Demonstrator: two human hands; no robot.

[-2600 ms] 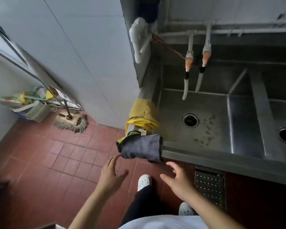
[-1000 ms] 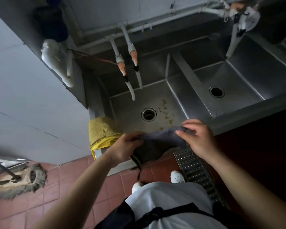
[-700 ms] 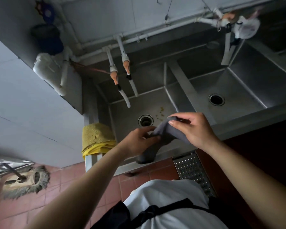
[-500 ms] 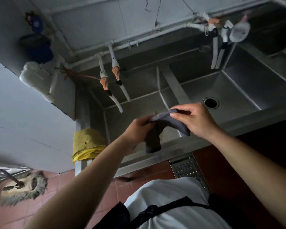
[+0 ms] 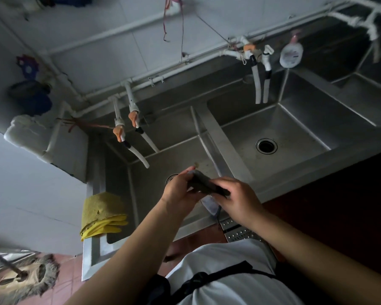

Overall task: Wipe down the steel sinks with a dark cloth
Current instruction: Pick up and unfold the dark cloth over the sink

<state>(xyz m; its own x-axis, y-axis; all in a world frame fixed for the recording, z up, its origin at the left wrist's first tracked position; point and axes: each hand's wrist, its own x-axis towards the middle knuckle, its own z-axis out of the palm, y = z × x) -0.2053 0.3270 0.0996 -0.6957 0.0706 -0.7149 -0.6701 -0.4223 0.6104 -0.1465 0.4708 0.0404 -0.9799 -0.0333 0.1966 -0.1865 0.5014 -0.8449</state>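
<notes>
A dark grey cloth (image 5: pixel 204 183) is bunched between both my hands above the front of the left steel sink (image 5: pixel 150 183). My left hand (image 5: pixel 179 191) grips its left end and my right hand (image 5: pixel 237 200) grips its right end; a paler flap (image 5: pixel 210 204) hangs below. My hands hide most of the left sink's drain. A steel divider (image 5: pixel 226 150) separates it from the middle sink (image 5: pixel 295 133), whose round drain (image 5: pixel 266 145) is in plain sight. A third basin (image 5: pixel 365 89) lies at the far right.
A folded yellow cloth (image 5: pixel 101 213) hangs over the left sink's corner. Two white hose taps (image 5: pixel 132 133) hang over the left sink, two more (image 5: pixel 260 80) over the middle one. A soap bottle (image 5: pixel 291 54) hangs on the back wall. A mop head (image 5: pixel 24 277) lies on the red floor tiles.
I picked the dark cloth up off the sink's front edge with both hands and have gathered it into a tighter bundle over the left sink. The view tilted up toward the wall.
</notes>
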